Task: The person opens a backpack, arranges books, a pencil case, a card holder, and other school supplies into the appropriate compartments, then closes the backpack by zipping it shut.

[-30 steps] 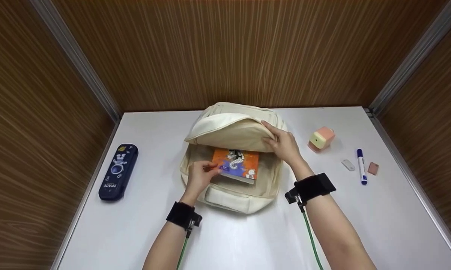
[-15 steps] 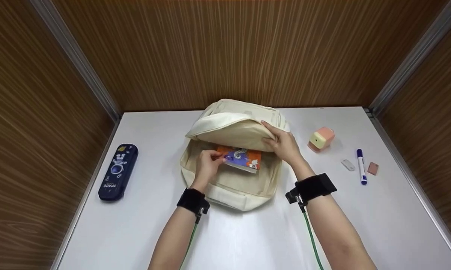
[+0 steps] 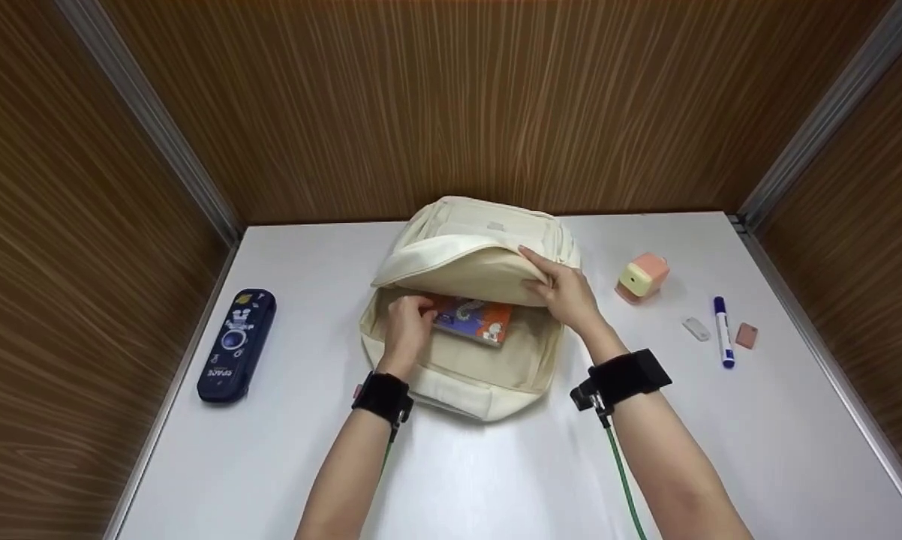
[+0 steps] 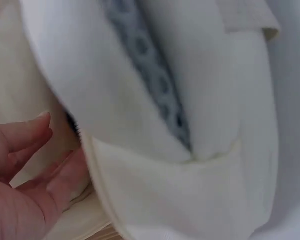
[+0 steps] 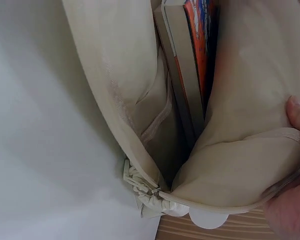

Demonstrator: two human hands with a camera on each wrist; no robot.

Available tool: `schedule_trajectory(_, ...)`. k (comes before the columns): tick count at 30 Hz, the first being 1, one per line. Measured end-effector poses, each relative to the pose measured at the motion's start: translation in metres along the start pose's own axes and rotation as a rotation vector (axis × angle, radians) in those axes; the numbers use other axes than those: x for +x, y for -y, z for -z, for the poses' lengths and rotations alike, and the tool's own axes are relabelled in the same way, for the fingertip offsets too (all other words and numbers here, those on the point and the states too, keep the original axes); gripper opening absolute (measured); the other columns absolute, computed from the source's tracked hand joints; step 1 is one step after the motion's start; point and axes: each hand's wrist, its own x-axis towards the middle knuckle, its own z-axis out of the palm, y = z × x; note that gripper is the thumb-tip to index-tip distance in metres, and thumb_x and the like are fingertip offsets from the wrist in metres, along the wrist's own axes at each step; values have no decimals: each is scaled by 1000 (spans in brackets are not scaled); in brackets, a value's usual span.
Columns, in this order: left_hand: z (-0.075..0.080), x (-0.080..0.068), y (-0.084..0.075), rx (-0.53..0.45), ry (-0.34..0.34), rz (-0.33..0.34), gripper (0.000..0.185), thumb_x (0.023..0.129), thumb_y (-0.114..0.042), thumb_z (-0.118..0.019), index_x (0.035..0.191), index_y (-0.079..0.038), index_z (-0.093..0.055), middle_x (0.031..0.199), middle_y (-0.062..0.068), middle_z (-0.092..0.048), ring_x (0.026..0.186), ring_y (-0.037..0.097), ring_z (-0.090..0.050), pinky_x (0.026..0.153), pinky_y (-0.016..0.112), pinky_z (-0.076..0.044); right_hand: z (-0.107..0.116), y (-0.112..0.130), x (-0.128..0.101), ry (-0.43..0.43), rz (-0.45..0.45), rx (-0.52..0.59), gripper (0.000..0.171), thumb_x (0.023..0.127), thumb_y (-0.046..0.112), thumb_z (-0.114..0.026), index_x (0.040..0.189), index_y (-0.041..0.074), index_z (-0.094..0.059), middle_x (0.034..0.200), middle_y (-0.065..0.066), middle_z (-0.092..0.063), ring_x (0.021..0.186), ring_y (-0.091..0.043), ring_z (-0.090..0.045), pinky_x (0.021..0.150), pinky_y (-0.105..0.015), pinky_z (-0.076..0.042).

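Note:
A cream backpack (image 3: 488,371) lies with its main compartment unzipped. My right hand (image 3: 563,292) pinches the edge of the raised flap (image 3: 466,274) between thumb and fingers. Inside lies a book (image 3: 472,321) with an orange and purple cover, its far part hidden beneath the flap. The page edges of the book (image 5: 190,65) show in the right wrist view. My left hand (image 3: 410,330) reaches into the opening at the book's left edge. In the left wrist view its thumb and fingers (image 4: 27,135) stand apart, with nothing visible between them.
On the left lies a navy pencil case (image 3: 237,345) with an astronaut print. To the right are a pink and yellow pencil sharpener (image 3: 643,277), a small white eraser (image 3: 696,328), a blue-capped marker (image 3: 723,332) and a pink eraser (image 3: 747,336). Wood-grain panels surround the white table (image 3: 511,480).
The left hand has moved deeper into the backpack with the book, and its fingers have since come off the cover to the left edge. The right hand keeps holding the flap, now slightly lower.

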Motion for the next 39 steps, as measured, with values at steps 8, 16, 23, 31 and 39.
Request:
schedule_trajectory(8, 22, -11, -8, 83, -66, -219, 9, 84, -4, -71, 92, -4, -76, 88, 7, -70, 83, 25, -67, 75, 36, -52, -4, -1, -1, -13, 11, 2, 58, 86, 17, -77, 138, 32, -58, 133, -4, -59, 122, -31, -55, 101, -48, -41)
schedule_trajectory(16, 47, -10, -21, 111, -328, -421, 16, 85, 0, -71, 101, -2, -71, 96, 11, -62, 88, 28, -61, 75, 38, -51, -7, 0, -9, -57, 32, -28, 60, 83, 16, -78, 138, 32, -58, 131, -3, -62, 119, -29, -58, 98, -48, -44)
schedule_trajectory(23, 57, 2, -10, 178, -176, -316, 57, 86, -17, -78, 136, -1, -54, 127, 20, -52, 121, 36, -48, 102, 48, -38, -11, 1, -24, -88, 120, -100, 74, 79, 4, -81, 143, 28, -52, 119, -12, -67, 107, -31, -64, 88, -47, -49)
schedule_trajectory(31, 52, -6, 4, 207, -69, -312, 33, 85, -19, -77, 114, -5, -68, 102, 14, -67, 97, 35, -63, 90, 49, -46, -10, -1, -45, -62, 121, -89, 93, 70, -4, -84, 148, 25, -43, 108, -20, -69, 77, -27, -62, 67, -44, -49)
schedule_trajectory(39, 46, -21, 11, 314, -74, -356, 25, 79, -9, -80, 102, -8, -71, 91, 11, -67, 79, 33, -65, 63, 47, -52, 0, -4, -57, 11, 151, 48, 49, 67, 18, -91, 112, 8, -74, 110, -4, -72, 103, -24, -66, 90, -39, -49)
